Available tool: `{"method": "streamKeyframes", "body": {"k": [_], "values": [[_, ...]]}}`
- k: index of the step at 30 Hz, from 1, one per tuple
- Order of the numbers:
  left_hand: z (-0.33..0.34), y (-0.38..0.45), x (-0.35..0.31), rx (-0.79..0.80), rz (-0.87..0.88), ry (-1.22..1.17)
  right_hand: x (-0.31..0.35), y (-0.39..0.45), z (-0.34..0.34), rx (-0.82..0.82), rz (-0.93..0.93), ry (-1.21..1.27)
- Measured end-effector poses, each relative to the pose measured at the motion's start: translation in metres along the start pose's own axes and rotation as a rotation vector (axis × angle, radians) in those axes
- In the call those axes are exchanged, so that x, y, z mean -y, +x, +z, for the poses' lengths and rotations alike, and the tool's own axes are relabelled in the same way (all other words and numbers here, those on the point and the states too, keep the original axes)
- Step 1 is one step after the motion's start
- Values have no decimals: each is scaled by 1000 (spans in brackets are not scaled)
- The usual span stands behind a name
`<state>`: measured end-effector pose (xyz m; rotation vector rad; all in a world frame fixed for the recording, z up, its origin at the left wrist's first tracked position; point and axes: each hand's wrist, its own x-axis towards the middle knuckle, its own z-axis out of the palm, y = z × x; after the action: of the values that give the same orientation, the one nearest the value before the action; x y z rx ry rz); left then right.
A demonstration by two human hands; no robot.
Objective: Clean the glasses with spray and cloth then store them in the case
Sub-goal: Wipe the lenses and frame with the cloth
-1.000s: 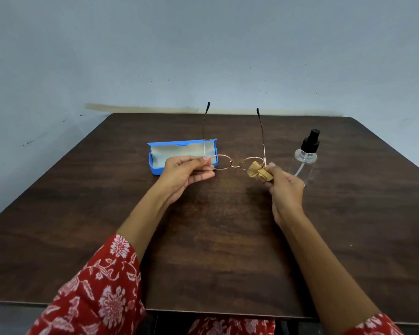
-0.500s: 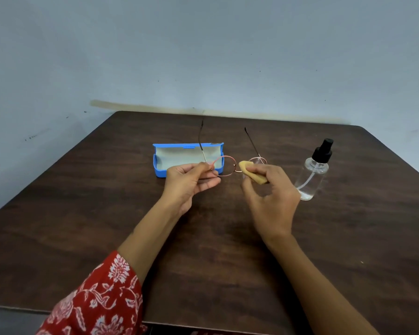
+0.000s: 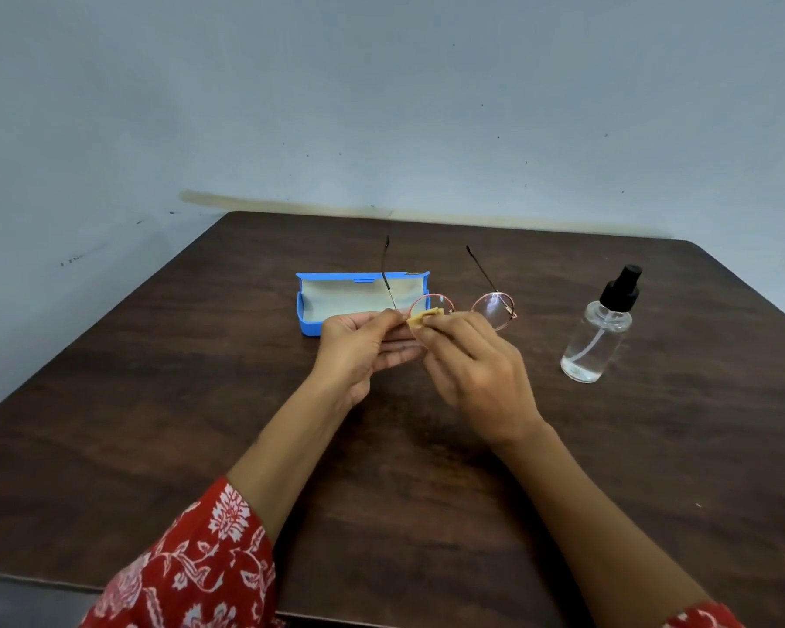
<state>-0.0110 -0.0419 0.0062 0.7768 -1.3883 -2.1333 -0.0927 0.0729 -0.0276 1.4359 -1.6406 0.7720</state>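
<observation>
Hands meet just in front of the open blue case [image 3: 336,305]: the left hand [image 3: 359,346] pinches the glasses [image 3: 463,305] at the left lens rim, and the right hand [image 3: 472,369] pinches a tan cloth [image 3: 422,317] against that lens. Fingers hide the lens's lower half. Thin rose-gold frame, round lenses, temples open toward the wall. Right of the case stands the spray bottle [image 3: 597,337].

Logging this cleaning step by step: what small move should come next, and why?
Probably rub the cloth over that lens: the right hand pinches it against the glasses, which the left hand holds by the frame's end.
</observation>
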Motion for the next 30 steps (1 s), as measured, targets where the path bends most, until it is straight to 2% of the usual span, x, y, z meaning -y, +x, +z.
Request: {"method": "streamKeyframes", "body": {"k": [5, 11, 16, 23, 27, 30], "values": [[-1, 1, 1, 12, 4, 45, -5, 2, -3, -92, 126, -49], [0, -2, -1, -7, 40, 67, 9, 0, 1, 10, 34, 30], [-2, 2, -1, -19, 69, 92, 0, 2, -1, -80, 152, -40], [-2, 0, 1, -33, 112, 84, 10, -1, 4, 22, 57, 25], [-3, 3, 2, -40, 99, 99, 3, -1, 4, -41, 148, -12], [-2, 1, 2, -34, 118, 95, 5, 0, 9, -59, 102, -3]]}}
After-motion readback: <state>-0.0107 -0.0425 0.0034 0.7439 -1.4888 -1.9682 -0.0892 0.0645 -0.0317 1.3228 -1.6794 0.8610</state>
